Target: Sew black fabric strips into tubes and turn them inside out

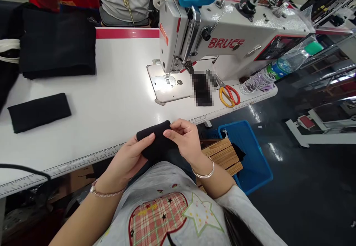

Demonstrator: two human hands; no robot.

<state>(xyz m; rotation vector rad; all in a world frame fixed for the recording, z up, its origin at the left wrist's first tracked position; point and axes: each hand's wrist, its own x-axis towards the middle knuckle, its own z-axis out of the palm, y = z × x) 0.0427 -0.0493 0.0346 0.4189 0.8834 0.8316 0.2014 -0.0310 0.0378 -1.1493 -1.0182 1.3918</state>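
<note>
Bright needle plate [162, 84], glare-streaked floor [292, 175]

1 camera, head-worn; looks forward and down past shirt [158, 216] onto white table [111, 82], close range.

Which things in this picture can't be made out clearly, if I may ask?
In the head view:
Left grip: most fingers hidden behind the black cloth.
Dark object beside the scissors: blurred by pixelation.
Machine display: too small and dim to read.
Blue crate: partly hidden by the wooden slats.
Leftmost dark fabric: cut off by the left edge.
</note>
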